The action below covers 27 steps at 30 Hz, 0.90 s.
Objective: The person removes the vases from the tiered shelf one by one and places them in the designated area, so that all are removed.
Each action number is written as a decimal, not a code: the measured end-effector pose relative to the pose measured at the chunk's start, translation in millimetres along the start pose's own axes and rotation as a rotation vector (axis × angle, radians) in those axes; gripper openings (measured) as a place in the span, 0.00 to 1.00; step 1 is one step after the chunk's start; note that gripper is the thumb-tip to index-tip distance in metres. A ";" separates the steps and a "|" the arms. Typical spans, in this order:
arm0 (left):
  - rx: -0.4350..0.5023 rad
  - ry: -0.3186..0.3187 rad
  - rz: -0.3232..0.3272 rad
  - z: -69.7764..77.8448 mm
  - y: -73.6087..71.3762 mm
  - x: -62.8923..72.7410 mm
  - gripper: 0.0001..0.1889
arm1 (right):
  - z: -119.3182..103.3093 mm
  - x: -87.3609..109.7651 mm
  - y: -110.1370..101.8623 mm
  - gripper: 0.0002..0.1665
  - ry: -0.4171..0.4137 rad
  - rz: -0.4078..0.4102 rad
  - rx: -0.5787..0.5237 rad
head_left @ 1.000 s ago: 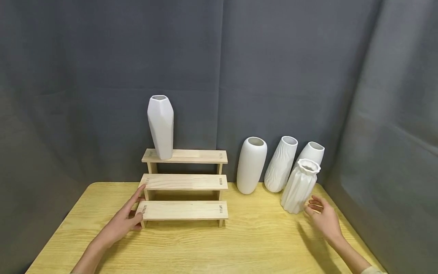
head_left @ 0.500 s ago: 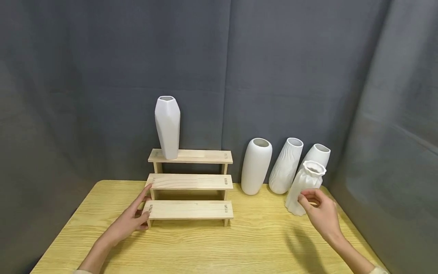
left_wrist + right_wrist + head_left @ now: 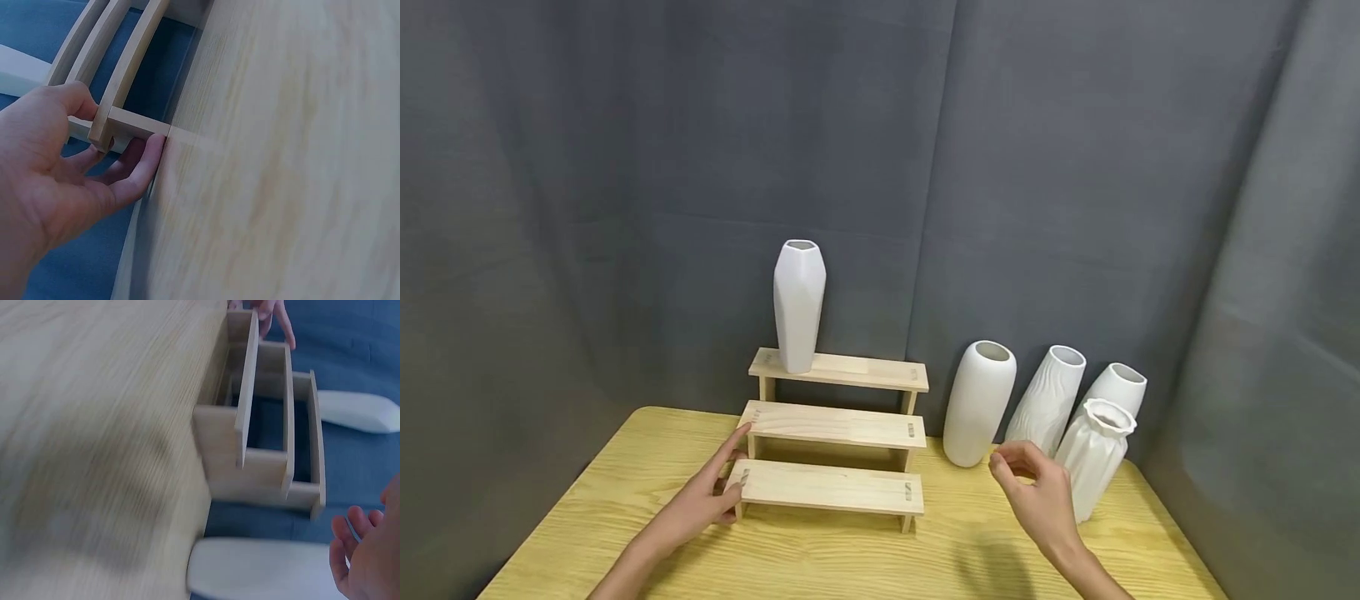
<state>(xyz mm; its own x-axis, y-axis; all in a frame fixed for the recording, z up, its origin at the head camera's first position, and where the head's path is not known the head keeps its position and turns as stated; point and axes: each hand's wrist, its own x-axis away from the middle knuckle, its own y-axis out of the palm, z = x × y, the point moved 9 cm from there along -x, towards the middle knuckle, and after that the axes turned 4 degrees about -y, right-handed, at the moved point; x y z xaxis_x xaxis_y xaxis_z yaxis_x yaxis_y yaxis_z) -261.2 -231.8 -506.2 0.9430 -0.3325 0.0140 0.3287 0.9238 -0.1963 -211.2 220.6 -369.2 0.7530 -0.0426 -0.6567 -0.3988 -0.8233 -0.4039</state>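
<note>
My left hand [image 3: 692, 508] holds the left end of a three-step wooden stand [image 3: 831, 486], its index finger reaching to the middle step. In the left wrist view, the fingers [image 3: 147, 165] lie against the stand's end piece close to the tabletop. A tall white faceted vase [image 3: 799, 308] stands on the top step, towards the left. My right hand [image 3: 1041, 500] hovers over the table with loosely bent fingers and nothing in them. Just beyond it are a smooth rounded white vase [image 3: 979, 408] and a pleated white vase [image 3: 1092, 462] with a ruffled rim.
A wavy-textured white vase [image 3: 1047, 404] and another white vase [image 3: 1123, 387], partly hidden by the pleated one, stand at the back right. Grey curtain [image 3: 1060, 167] hangs behind and along both sides of the wooden table [image 3: 820, 558].
My right hand has moved left, from beside the pleated vase across its front, and holds nothing. The left hand stays at the stand. The head view has shifted.
</note>
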 end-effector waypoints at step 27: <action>-0.077 0.055 0.050 0.6 -5.5 0.5 0.46 | -86.5 -53.8 141.8 0.08 -0.163 -0.262 -0.160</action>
<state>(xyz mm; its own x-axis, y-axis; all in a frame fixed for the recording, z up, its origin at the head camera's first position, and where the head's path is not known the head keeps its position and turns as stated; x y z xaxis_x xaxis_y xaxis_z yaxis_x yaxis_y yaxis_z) -262.5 -236.9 -504.6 0.9532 -0.2979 -0.0517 0.2739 0.9232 -0.2697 -263.0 57.1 -336.0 0.7202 0.2620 -0.6424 -0.1065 -0.8732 -0.4756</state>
